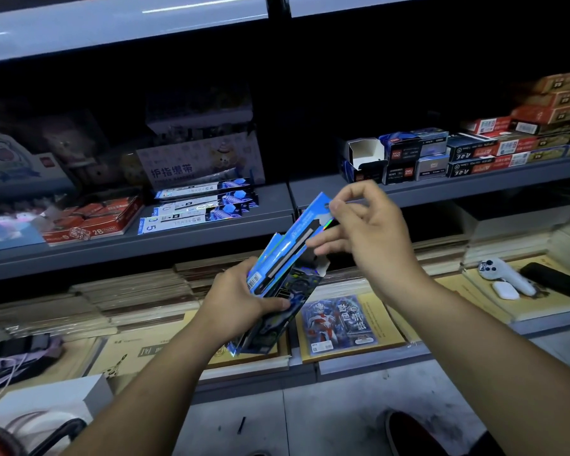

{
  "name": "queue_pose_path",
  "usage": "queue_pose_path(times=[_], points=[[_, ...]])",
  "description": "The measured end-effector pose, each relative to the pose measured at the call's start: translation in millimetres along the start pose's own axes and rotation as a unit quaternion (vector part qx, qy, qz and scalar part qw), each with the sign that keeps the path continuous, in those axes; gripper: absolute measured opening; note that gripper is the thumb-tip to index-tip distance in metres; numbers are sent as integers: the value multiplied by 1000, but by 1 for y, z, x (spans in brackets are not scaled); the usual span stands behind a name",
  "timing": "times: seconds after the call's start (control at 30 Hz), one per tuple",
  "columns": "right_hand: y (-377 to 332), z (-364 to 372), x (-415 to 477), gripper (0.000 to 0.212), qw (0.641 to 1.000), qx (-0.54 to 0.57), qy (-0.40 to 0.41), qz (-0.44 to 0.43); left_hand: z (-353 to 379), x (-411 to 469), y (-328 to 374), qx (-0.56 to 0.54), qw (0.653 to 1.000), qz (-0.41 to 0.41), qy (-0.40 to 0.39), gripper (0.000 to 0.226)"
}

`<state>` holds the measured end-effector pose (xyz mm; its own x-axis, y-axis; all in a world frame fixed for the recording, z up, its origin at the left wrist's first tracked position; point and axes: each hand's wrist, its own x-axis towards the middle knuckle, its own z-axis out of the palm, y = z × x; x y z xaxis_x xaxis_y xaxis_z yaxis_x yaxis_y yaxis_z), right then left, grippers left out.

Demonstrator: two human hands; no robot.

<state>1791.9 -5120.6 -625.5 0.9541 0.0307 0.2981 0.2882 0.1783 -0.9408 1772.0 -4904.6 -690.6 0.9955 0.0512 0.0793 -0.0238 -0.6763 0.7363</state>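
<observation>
A slim blue packet is pinched at its top in the grip of the right hand. Its lower end is sunk in an open blue box clasped by the left hand, near, above stacked notebooks.

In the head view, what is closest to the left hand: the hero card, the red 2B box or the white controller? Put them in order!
1. Hero card, just right of the left hand gripping blue packs.
2. Red 2B box, up left on the middle shelf.
3. White controller, far right on the notebooks.
</observation>
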Motion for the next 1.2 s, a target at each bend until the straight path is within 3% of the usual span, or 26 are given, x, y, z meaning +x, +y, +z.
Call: queue_pose_path(times=[0.03,0.17,0.23,0.3,0.47,0.6,0.73,0.87,1.03,1.2], points=[[-2,0,-2,6,1000,16,-14,19,0,0,0,-2,1000,2,4,63],[-1,9,-9,31,982,130,-78,111,1,0,1,-13,1000,14,22,57],[2,15,-12,17,983,118,-89,106,2,0,1,-15,999,15,30,56],[1,16,-11,7,987,125,-54,88,2,1,1,-11,999,16,36,55],[-9,2,6,6,980,195,35,33,-2,1,-2,-26,999,-3,37,52],[-6,-12,11,29,987,137,75,42,-6,0,-3,-54,998,-10,24,52],[-3,-16,18,36,996,34,58,51,-9,-2,2,-89,996,-14,21,52],[2,-23,22,30,997,-7,12,82,-11,-4,4,-107,994,-18,11,51],[4,-32,24,20,997,-7,60,55,-13,-7,7,-113,993,-17,-5,51],[0,-30,19,14,998,-53,30,34,-12,-8,8,-117,993,-6,-18,53]])
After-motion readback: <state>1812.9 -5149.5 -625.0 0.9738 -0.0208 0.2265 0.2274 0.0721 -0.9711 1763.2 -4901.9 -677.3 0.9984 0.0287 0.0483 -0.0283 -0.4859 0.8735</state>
